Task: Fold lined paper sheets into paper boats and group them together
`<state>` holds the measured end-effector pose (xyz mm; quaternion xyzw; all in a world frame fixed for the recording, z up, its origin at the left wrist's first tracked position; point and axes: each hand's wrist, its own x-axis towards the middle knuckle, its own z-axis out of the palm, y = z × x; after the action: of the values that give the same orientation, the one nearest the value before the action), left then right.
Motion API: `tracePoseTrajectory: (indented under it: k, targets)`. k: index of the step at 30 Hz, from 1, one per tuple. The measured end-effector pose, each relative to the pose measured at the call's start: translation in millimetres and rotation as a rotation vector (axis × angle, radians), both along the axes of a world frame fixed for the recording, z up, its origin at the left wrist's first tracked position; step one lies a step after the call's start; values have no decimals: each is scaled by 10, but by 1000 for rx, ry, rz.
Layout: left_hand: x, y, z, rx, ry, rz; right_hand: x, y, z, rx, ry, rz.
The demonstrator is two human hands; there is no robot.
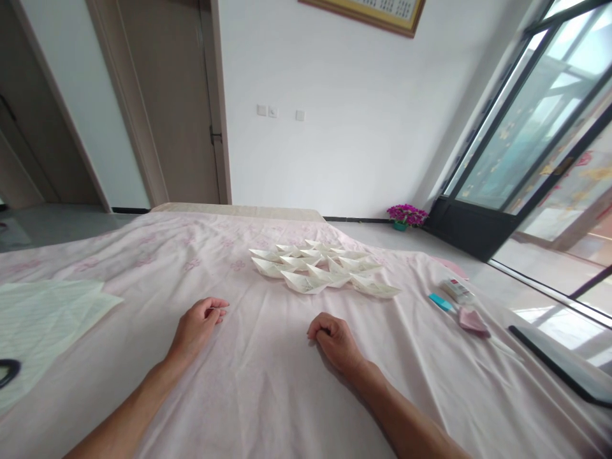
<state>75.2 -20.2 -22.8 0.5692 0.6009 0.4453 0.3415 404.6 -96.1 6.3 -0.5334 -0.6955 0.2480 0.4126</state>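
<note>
Paper boats (306, 282) stand close together on a pink flowered cloth (272, 389), towards its far side, ahead of both hands and slightly to the right. Behind the cloth rises a white wall (344, 146), with a brown door (165, 95) to the left and a dark-framed glass door (466, 233) slanting along the right. Pale lined sheets (48, 319) lie overlapped at the left edge of the cloth, and a framed picture (375, 9) is cut off by the top of the view. Over by the right edge sits a flat dark-edged object (554, 366); what it is I cannot tell. The left hand (198, 322) is partly unfolded, its fingers loosely bent, and lies nearer the sheets than the right one. The right hand (335, 341) is curled into a loose fist just short of the boats; its palm is hidden. Beyond the cloth, magenta flowers (406, 215) stand in a green pot (400, 225) on the floor. Right of the boats, grouped near one another, are a small white box (458, 291), a folded pink piece (474, 321) and a narrow blue item (440, 302). Part of a dark ring (16, 368) rests on the sheets. Smallest are the wall plates (273, 112).
</note>
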Motion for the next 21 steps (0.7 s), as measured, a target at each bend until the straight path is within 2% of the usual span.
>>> tracePoseTrajectory:
  k: [8,21]
  targets:
    - [-15,8,-8,-32,55,-15,-27,-38,52,-26,-3,3]
    - [-76,74,-101,-44,83,-62,-16,-35,-7,-35,36,-24]
